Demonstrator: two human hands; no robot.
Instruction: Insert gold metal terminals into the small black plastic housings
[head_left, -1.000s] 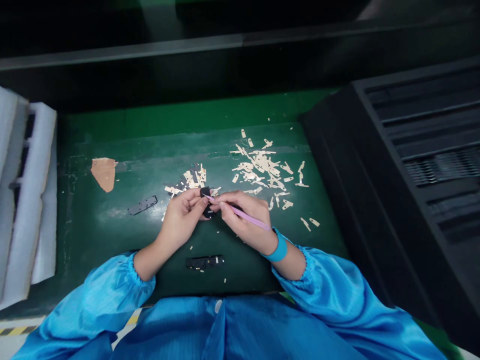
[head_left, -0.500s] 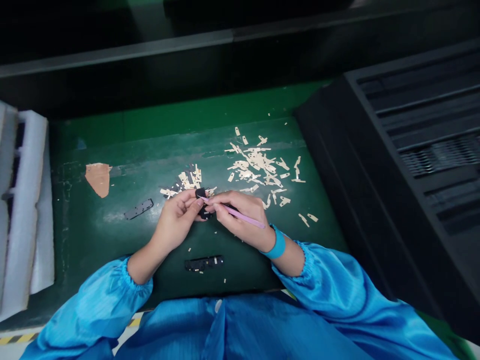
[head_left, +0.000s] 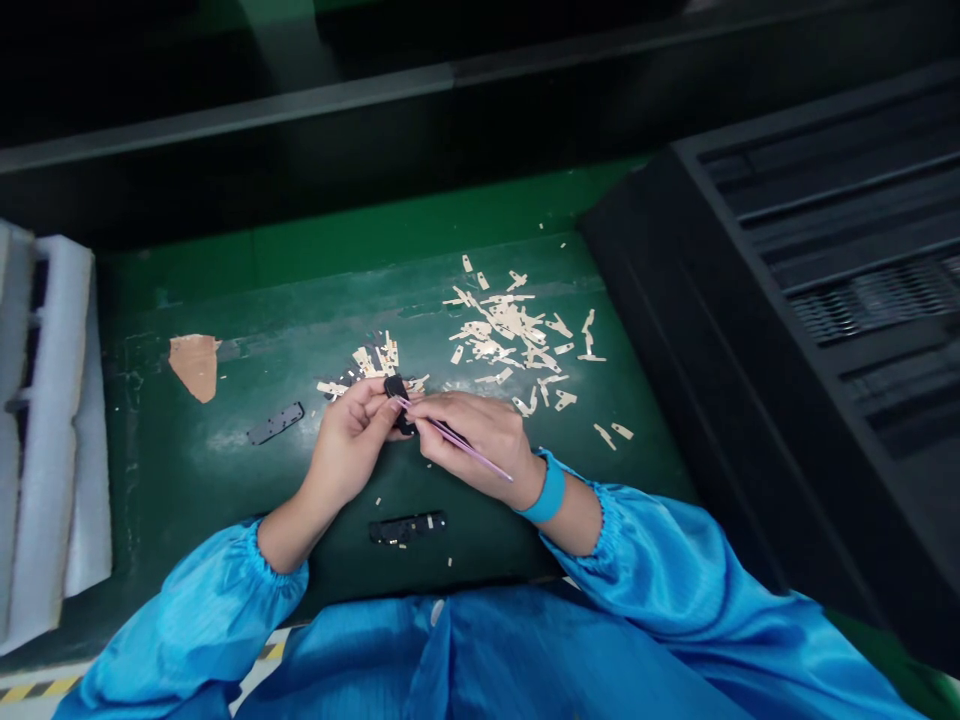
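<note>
Black plastic part (head_left: 395,385) is up off the desk (head_left: 187,470), pinched between the fingers of the left hand (head_left: 354,435). Right hand (head_left: 484,435) has its fingers pressed around some pink tweezers (head_left: 472,453), tips right at the part, though I honestly can't tell if they're touching it. Pale flat pieces (head_left: 514,325) are scattered all over beyond the right hand, plus one similar dark part (head_left: 407,528) lying nearer the body and another (head_left: 276,424) off to the left.
</note>
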